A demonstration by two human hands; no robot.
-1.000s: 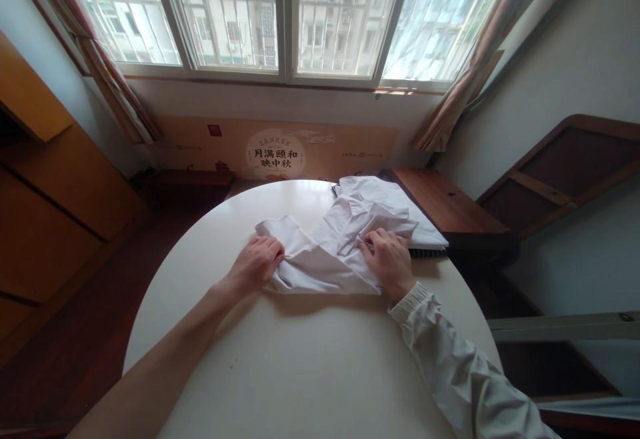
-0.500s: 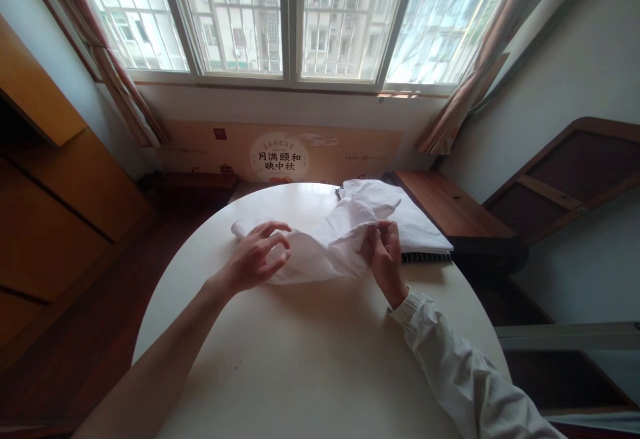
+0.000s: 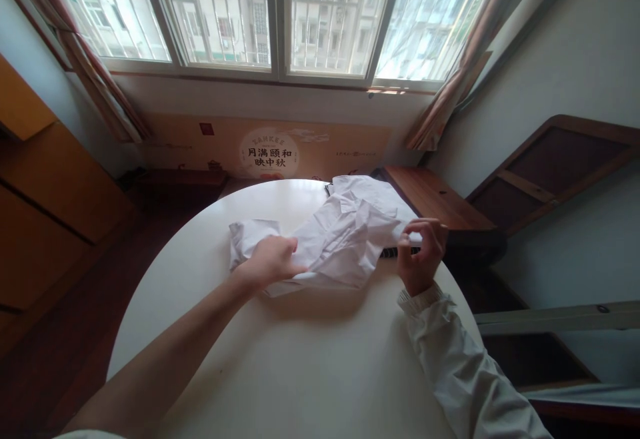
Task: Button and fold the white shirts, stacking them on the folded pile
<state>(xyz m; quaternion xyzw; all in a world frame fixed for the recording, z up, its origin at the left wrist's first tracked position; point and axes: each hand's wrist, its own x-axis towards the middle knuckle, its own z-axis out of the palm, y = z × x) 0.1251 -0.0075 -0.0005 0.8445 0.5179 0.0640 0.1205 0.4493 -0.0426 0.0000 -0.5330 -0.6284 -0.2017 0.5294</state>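
A crumpled white cloth garment [image 3: 340,239] lies across the far half of the round white table [image 3: 280,359]. My left hand [image 3: 274,259] is closed on its near left part, with a bunched end of the cloth beyond the knuckles. At the right, my right hand [image 3: 424,249] pinches a drawn-out corner of the same garment between thumb and fingers, raised a little over the table. Behind, a folded white cloth [image 3: 367,189] rests on a dark spiral-bound item [image 3: 393,252], partly covered by the garment.
A brown wooden bench or low cabinet [image 3: 440,199] stands beyond the table's right edge. Orange cabinets [image 3: 45,206] are at the left. Barred windows and a beige banner [image 3: 320,149] lie beyond the table.
My left hand has closed on the cloth, where its fingers were spread before. My right hand has moved right, pulling a corner outward. The view has shifted slightly.
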